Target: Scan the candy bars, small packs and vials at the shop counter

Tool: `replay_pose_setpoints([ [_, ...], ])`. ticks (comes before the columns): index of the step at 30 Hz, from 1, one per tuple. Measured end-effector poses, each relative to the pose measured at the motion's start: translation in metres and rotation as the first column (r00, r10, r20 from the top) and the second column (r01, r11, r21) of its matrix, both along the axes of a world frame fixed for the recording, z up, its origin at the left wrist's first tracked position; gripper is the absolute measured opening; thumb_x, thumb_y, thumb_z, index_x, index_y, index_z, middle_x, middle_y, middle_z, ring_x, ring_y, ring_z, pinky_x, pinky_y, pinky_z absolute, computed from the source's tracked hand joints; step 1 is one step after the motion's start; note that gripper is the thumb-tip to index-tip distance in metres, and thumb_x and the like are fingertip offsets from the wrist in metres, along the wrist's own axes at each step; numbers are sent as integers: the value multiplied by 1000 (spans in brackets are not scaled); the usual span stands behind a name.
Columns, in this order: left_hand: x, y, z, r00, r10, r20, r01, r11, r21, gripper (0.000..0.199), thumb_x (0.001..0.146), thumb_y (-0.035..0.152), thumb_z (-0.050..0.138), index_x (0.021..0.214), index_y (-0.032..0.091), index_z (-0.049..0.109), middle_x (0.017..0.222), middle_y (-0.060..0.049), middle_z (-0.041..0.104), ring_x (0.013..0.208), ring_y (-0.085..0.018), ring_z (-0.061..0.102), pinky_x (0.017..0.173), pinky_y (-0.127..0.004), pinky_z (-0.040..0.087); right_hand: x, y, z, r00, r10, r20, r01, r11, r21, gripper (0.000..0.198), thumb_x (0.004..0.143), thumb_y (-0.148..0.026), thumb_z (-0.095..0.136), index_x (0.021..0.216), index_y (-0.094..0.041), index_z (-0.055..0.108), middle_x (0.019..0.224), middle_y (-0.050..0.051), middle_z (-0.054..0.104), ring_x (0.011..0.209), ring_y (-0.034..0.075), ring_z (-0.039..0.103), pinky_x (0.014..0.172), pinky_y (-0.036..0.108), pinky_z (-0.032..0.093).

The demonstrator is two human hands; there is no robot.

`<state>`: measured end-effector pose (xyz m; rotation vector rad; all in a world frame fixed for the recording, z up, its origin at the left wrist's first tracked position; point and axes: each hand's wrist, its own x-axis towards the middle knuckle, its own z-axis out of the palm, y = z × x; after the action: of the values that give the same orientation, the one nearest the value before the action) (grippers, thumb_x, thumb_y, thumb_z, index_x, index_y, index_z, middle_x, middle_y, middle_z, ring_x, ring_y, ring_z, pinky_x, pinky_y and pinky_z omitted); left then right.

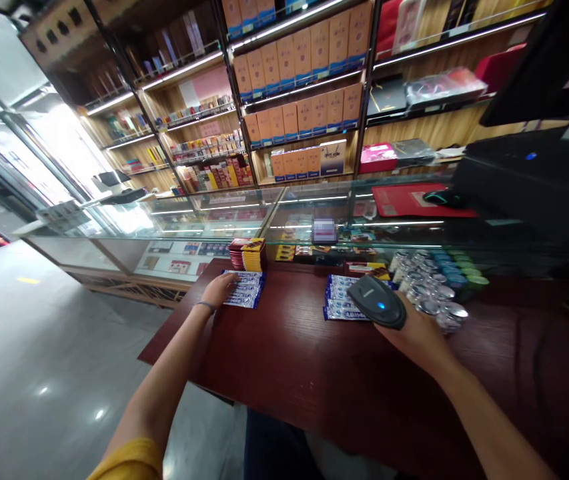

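My left hand (221,290) lies with stretched fingers on the left edge of a group of blue-and-white packets (247,290) on the dark red table. Behind them stands a stack of red and yellow packs (248,253). My right hand (417,330) is wrapped round a black barcode scanner (379,303) with a lit blue light. The scanner's head hangs over a second group of blue-and-white packets (339,310) and hides part of them. Just right of it stand several silver-topped cans (429,293), with blue and green ones behind.
A glass display counter (204,220) runs along the table's far side. On its top lie a red mat (399,201) and a computer mouse (441,198). A dark monitor (529,73) rises at the right. Shelves behind hold several orange-brown boxes (309,53).
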<state>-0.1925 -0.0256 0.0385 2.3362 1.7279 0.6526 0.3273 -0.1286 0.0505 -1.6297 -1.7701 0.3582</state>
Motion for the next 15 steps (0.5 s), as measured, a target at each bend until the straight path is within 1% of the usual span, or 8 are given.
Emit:
replay_pose_setpoints([
  [3, 14, -5, 2, 1000, 7, 22, -8, 999, 43, 27, 91, 24, 55, 112, 22, 72, 122, -12, 71, 115, -27, 67, 104, -39, 50, -2, -2, 7, 999, -32, -39, 31, 999, -28, 42, 80, -40, 68, 119, -28, 57, 85, 5, 77, 82, 36, 75, 68, 37, 49],
  [6, 45, -10, 4, 997, 9, 80, -19, 993, 119, 28, 95, 29, 55, 118, 23, 70, 122, -11, 71, 117, -27, 65, 105, -41, 49, -3, -3, 13, 993, -69, -95, 66, 997, -34, 39, 81, -39, 69, 117, -28, 59, 88, 6, 78, 83, 35, 75, 67, 36, 48],
  [9, 88, -14, 4, 988, -31, 153, 3, 985, 174, 27, 96, 31, 58, 120, 24, 69, 120, -10, 70, 116, -27, 64, 106, -42, 48, 0, -1, 12, 983, -84, -162, 84, 996, -7, 39, 81, -40, 70, 117, -29, 59, 94, 6, 78, 91, 34, 75, 71, 37, 52],
  [15, 186, -16, 0, 935, -213, 282, 158, 965, 208, 28, 95, 28, 63, 122, 24, 70, 119, -9, 67, 114, -25, 63, 106, -42, 49, 10, 5, 7, 970, -63, -235, 84, 994, 77, 50, 78, -41, 71, 123, -26, 59, 102, 8, 78, 109, 34, 72, 88, 42, 57],
])
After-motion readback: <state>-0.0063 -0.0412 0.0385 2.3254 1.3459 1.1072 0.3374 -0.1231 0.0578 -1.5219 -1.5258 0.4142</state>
